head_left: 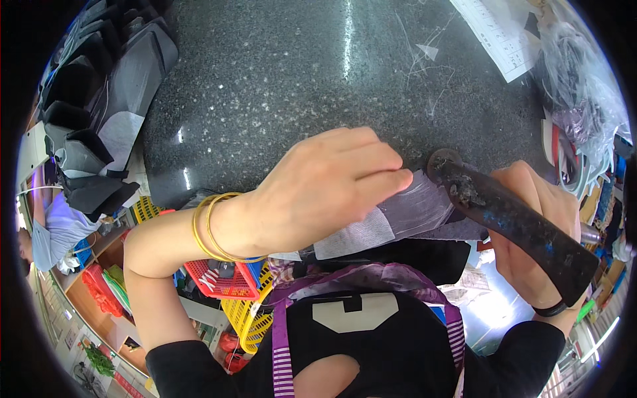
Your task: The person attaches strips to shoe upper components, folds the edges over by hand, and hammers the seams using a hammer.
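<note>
My right hand [541, 199] is closed round a shoemaker's hammer, whose dark, worn head [524, 222] has a small round face at one end and a broad flared end at the other. The hammer's handle is mostly hidden behind its head. At the near edge of the dark stone worktop [318, 73], my left hand [332, 179] is closed with its fingers curled onto a grey leather piece [421, 205]. Its thumb is out of sight. A lighter, cloth-like backing [355, 235] shows on the piece. The hammer's round face is just right of my left fingertips.
Stacked dark shoe-upper pieces [126, 86] line the worktop's left side. At the far right lie a printed paper sheet [501, 40] and clear plastic bags [580, 86]. Red [225, 282] and yellow baskets [242, 315] stand below the left edge. Another person [60, 225] is at far left.
</note>
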Available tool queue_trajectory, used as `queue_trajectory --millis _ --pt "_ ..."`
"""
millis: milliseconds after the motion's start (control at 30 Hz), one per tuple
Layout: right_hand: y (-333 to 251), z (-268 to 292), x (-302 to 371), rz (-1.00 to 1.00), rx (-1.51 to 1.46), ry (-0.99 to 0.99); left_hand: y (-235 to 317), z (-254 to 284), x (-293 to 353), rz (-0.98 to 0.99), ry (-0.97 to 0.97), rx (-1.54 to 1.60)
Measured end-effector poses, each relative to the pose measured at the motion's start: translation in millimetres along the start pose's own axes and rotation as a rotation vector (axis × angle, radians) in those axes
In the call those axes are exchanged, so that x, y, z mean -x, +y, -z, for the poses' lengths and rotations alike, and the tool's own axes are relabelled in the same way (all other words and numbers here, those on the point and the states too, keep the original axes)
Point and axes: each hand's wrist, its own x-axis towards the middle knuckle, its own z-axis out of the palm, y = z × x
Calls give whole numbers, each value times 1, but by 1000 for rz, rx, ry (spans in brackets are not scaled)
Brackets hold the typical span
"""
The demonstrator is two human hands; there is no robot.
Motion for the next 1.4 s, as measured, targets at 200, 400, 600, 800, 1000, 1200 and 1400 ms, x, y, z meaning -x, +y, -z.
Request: queue_trajectory --millis 200,400,600,800,1000,1200,1400 --pt "15 2 -9 46 -45 -8 26 5 -5 1 -244 -301" --pt "16 2 -18 268 85 -100 14 21 19 302 -124 186" --pt "-18 -6 -9 252 132 20 38 18 21 51 -255 -329" --pt "-12 -12 -7 232 59 -39 14 24 49 206 -33 153" --pt "-34 -20 3 244 -34 88 42 31 35 4 -347 -404" --pt "-27 -22 -8 338 -76 -59 20 38 63 222 -132 -31" --pt "-36 -9 -1 426 -64 31 27 37 56 38 -227 -332"
